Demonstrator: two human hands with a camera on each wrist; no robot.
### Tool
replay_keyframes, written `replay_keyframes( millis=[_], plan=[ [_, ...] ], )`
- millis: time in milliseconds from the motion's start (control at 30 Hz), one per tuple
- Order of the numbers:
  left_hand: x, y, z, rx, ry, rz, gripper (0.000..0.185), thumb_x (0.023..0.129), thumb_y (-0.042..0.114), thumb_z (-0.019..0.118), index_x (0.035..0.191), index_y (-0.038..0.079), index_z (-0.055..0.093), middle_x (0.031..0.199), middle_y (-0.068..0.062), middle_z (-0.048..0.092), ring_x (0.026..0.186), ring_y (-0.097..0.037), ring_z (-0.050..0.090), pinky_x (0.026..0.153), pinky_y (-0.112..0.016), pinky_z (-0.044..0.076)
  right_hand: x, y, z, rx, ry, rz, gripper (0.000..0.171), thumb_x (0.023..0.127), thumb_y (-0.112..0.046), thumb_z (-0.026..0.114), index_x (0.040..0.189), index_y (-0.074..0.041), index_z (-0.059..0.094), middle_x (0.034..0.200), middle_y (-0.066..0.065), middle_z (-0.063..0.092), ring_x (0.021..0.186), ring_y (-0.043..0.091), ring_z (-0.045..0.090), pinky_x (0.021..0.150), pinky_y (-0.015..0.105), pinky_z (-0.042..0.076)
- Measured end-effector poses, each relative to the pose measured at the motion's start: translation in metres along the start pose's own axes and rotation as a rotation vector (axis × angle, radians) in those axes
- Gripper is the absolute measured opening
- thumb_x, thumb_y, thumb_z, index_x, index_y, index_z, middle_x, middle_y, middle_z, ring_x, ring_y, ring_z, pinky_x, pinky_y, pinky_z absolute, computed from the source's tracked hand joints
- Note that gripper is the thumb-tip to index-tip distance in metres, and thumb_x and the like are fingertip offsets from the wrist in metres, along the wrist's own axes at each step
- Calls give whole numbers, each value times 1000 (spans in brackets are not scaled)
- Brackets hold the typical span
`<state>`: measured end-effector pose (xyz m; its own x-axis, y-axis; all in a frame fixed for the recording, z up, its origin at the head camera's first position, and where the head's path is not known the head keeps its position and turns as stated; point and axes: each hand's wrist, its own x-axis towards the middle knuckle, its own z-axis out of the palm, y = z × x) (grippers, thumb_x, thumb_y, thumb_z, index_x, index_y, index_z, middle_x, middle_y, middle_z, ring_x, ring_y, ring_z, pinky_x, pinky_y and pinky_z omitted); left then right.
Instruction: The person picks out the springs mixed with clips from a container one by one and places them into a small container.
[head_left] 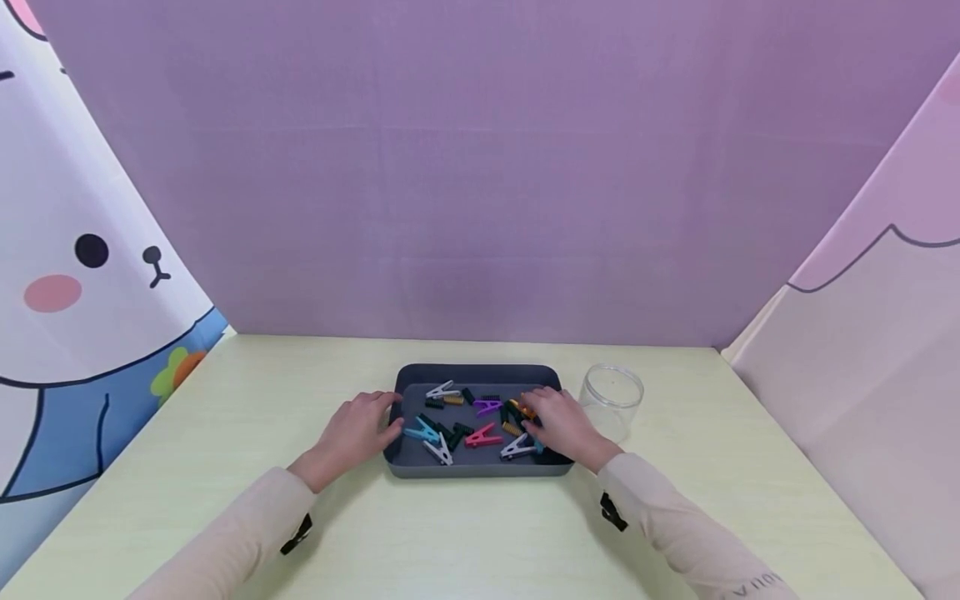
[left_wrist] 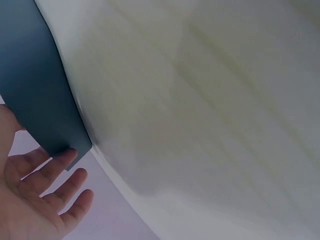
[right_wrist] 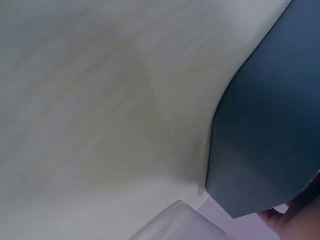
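Note:
A dark grey tray (head_left: pixel 480 471) holds several plastic clothespins: white (head_left: pixel 442 389), light blue (head_left: pixel 422 431), pink (head_left: pixel 483 436) and purple (head_left: pixel 488 406). Among them lie small ridged pieces in dark green (head_left: pixel 454 439) and yellow (head_left: pixel 512 429). My left hand (head_left: pixel 360 429) is at the tray's left rim, and in the left wrist view its spread fingers (left_wrist: pixel 65 160) touch the outer wall. Over the right part of the tray reaches my right hand (head_left: pixel 562 425), its thumb and fingers apart above an orange clothespin (head_left: pixel 528 412). The right wrist view mostly hides that hand behind the tray wall.
A clear jar (head_left: pixel 612 400) stands on the pale table (head_left: pixel 480 533), just right of the tray and close to my right hand. A purple cloth backdrop (head_left: pixel 480 167) rises behind the table. Printed panels flank both sides.

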<state>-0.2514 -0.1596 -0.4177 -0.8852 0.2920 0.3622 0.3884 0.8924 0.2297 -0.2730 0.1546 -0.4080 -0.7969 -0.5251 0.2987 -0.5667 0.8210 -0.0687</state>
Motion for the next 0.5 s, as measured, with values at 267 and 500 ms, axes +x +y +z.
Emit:
replay_keyframes(
  millis=[267,500],
  plan=[
    [0,0,0,-2,-5,-5,34,79,25,66,108,7,63,101,-12,67,89,-28,62,65,-38,50,2,0,5,13,-3,-15,17,76,-17,72,90,-12,64,78,-3,63,76,14,55,65,33,43],
    [1,0,1,22,12,-3,33,78,26,66,106,7,64,99,-11,68,89,-28,62,69,-40,51,4,0,7,27,4,-15,17,74,-17,74,88,-12,64,75,-4,62,71,13,51,62,30,40]
  ],
)
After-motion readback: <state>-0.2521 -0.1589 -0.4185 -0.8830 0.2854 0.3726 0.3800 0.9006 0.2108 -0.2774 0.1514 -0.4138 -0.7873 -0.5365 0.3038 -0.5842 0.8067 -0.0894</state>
